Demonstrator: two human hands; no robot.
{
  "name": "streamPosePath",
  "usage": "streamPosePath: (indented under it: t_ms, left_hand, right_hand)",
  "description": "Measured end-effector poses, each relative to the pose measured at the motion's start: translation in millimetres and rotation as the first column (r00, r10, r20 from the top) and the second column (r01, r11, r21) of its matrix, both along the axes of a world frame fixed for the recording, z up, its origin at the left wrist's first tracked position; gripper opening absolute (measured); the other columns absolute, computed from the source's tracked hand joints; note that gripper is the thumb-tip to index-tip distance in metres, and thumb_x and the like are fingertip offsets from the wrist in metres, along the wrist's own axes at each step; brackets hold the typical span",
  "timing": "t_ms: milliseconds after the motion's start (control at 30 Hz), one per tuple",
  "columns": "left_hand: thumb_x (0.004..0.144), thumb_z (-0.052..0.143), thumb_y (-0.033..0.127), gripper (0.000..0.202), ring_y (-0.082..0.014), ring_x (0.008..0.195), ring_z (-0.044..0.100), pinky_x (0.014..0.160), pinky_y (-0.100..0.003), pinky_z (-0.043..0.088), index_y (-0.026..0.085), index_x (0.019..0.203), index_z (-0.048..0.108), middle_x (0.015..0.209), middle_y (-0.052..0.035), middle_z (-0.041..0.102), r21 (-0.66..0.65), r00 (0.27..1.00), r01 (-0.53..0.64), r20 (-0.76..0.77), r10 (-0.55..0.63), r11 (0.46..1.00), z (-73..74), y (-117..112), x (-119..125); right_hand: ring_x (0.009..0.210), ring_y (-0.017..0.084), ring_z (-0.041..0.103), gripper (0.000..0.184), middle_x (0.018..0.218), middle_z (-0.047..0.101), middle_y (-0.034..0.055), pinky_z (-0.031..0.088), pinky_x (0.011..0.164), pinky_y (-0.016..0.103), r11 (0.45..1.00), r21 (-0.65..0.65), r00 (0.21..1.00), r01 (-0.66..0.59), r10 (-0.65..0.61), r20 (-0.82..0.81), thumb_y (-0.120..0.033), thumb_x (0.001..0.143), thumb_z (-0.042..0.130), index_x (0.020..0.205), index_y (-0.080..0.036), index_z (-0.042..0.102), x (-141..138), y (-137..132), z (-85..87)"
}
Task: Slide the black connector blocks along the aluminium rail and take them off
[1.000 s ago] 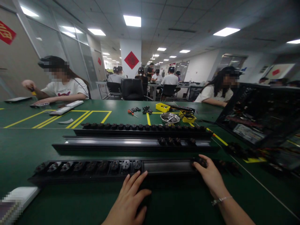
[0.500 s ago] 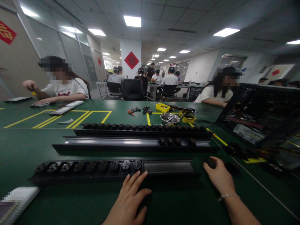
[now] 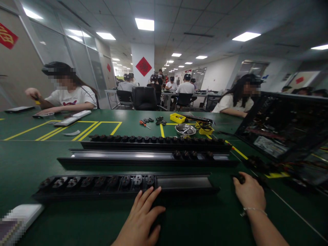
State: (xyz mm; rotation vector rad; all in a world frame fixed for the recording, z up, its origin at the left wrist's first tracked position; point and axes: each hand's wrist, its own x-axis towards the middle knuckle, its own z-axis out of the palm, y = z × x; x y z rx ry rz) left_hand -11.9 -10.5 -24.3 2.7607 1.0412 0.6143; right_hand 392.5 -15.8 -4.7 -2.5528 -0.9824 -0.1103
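The nearest black channel rail [image 3: 187, 182] lies lengthwise before me. Several black socket modules [image 3: 101, 182] fill its left and middle, while its right stretch shows bare metal. My left hand [image 3: 143, 215] is open, fingers spread, with its fingertips at the rail's front edge beside the last socket module. Off the rail's right end, my right hand [image 3: 249, 193] is closed around a loose black socket module [image 3: 240, 179], partly hidden by the fingers. Behind lie a second rail [image 3: 123, 155] with several modules toward its right and a third rail [image 3: 153, 145] lined with modules.
An open computer case [image 3: 279, 126] stands at right, with dark parts and wires near it. Farther back are a metal bowl [image 3: 185, 129], yellow bins [image 3: 177, 118] and an orange-handled screwdriver [image 3: 145, 124]. A white object [image 3: 24, 213] lies at lower left. Co-workers sit across the table.
My right hand has moved right, away from the front rail's end, with the black socket module in its fingers. My left hand stays in place.
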Motion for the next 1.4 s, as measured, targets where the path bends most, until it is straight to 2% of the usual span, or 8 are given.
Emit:
streamPosePath:
  t_ms: [233, 367, 433, 533, 600, 667, 833, 1400]
  left_hand:
    - [0.066, 0.053, 0.007, 0.052, -0.0306, 0.134, 0.025, 0.103, -0.058, 0.027, 0.029, 0.113, 0.056, 0.149, -0.0005, 0.025, 0.023, 0.998, -0.052, 0.021, 0.052, 0.998, 4.3, -5, 5]
    - [0.069, 0.051, 0.008, 0.047, -0.0276, 0.130, 0.032, 0.104, -0.054, 0.031, 0.029, 0.110, 0.058, 0.143, -0.0003, 0.036, 0.044, 0.994, -0.091, 0.066, 0.088, 0.995, 12.4, -6, 7]
    - [0.072, 0.049, 0.009, 0.046, -0.0238, 0.125, 0.040, 0.103, -0.047, 0.037, 0.029, 0.113, 0.056, 0.135, -0.0005, 0.047, 0.051, 0.992, -0.081, 0.104, 0.076, 0.995, 16.8, -4, 4]
    - [0.077, 0.048, 0.012, 0.048, -0.0211, 0.118, 0.047, 0.097, -0.038, 0.043, 0.027, 0.122, 0.049, 0.125, -0.0036, 0.055, 0.095, 0.961, -0.202, 0.213, 0.178, 0.975, 20.4, 2, -1]
    - [0.079, 0.048, 0.016, 0.049, -0.0228, 0.120, 0.045, 0.100, -0.043, 0.039, 0.024, 0.126, 0.044, 0.125, -0.0064, 0.054, 0.157, 0.909, -0.352, 0.293, 0.297, 0.923, 19.8, 7, -5]
    - [0.080, 0.048, 0.018, 0.049, -0.0252, 0.126, 0.038, 0.106, -0.050, 0.027, 0.023, 0.129, 0.041, 0.129, -0.0081, 0.050, 0.218, 0.860, -0.470, 0.330, 0.389, 0.855, 17.2, 12, -8]
    - [0.085, 0.043, 0.020, 0.053, -0.0245, 0.134, 0.025, 0.110, -0.051, 0.015, 0.021, 0.137, 0.031, 0.137, -0.0082, 0.043, 0.264, 0.856, -0.509, 0.257, 0.449, 0.819, 7.0, 23, -9]
    - [0.086, 0.040, 0.016, 0.045, -0.0223, 0.132, 0.029, 0.105, -0.044, 0.029, 0.021, 0.131, 0.040, 0.132, -0.0047, 0.050, 0.233, 0.871, -0.487, 0.203, 0.448, 0.842, 4.1, 27, -12]
  right_hand:
    - [0.113, 0.036, 0.044, 0.052, 0.119, 0.052, 0.0172, 0.040, 0.087, 0.051, 0.995, 0.098, 0.995, 0.029, -0.038, 0.093, -0.046, 0.080, 0.033, 0.117, -0.015, 0.054, -10, -3, 8.9]
    - [0.120, 0.029, 0.040, 0.049, 0.123, 0.052, 0.0155, 0.030, 0.100, 0.047, 0.942, 0.257, 0.941, -0.218, 0.133, 0.311, -0.036, 0.082, 0.034, 0.122, -0.012, 0.048, -55, 0, 17.4]
    - [0.122, 0.027, 0.039, 0.046, 0.123, 0.053, 0.0153, 0.028, 0.102, 0.045, 0.868, 0.262, 0.869, -0.422, 0.305, 0.391, -0.033, 0.082, 0.037, 0.122, -0.011, 0.048, -92, 4, 19.9]
    - [0.121, 0.023, 0.042, 0.040, 0.120, 0.057, 0.0109, 0.028, 0.104, 0.044, 0.644, 0.208, 0.659, -0.736, 0.610, 0.440, -0.026, 0.082, 0.041, 0.120, -0.015, 0.050, -157, 11, 21.6]
    - [0.120, 0.022, 0.044, 0.042, 0.121, 0.058, 0.0091, 0.031, 0.103, 0.043, 0.494, 0.186, 0.524, -0.849, 0.744, 0.415, -0.023, 0.082, 0.042, 0.123, -0.016, 0.048, -199, 17, 22.7]
    - [0.116, 0.021, 0.048, 0.041, 0.120, 0.058, 0.0087, 0.035, 0.100, 0.042, 0.440, 0.223, 0.493, -0.870, 0.800, 0.341, -0.023, 0.082, 0.043, 0.123, -0.017, 0.049, -234, 24, 24.6]
    - [0.094, 0.020, 0.058, 0.025, 0.100, 0.066, 0.0059, 0.045, 0.087, 0.036, 0.438, 0.275, 0.493, -0.856, 0.852, 0.178, -0.023, 0.081, 0.049, 0.103, -0.019, 0.059, -273, 34, 26.6]
    - [0.090, 0.021, 0.058, 0.021, 0.096, 0.065, 0.0068, 0.046, 0.084, 0.038, 0.456, 0.308, 0.520, -0.835, 0.837, 0.170, -0.018, 0.080, 0.048, 0.099, -0.018, 0.059, -273, 34, 23.4]
